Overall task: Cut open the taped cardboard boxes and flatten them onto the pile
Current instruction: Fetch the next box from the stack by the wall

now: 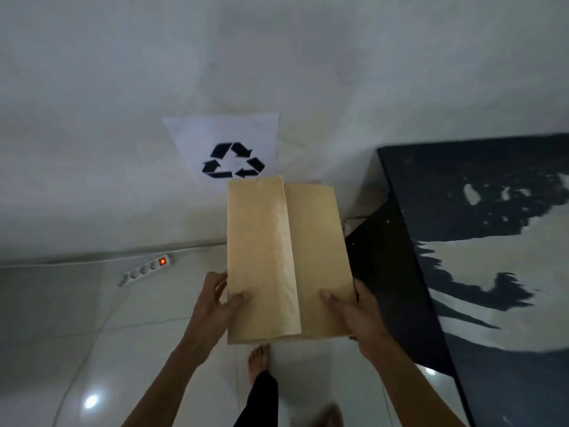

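A flattened brown cardboard box (pixel 277 257) is held out in front of me, its two long flaps lying side by side. My left hand (pixel 215 298) grips its near left edge, thumb on top and fingers underneath. My right hand (pixel 351 309) grips the near right edge the same way. The box hangs in the air above the white tiled floor, just below a paper sheet with a black recycling symbol (pixel 232 160) stuck to the wall. No pile of cardboard and no cutting tool is in view.
A black table (pixel 480 241) with a worn, patchy top stands at the right, its side panel close to the box. A white power strip (pixel 144 269) with a lit red switch lies along the wall at the left. My bare foot (pixel 258 359) stands on the floor under the box.
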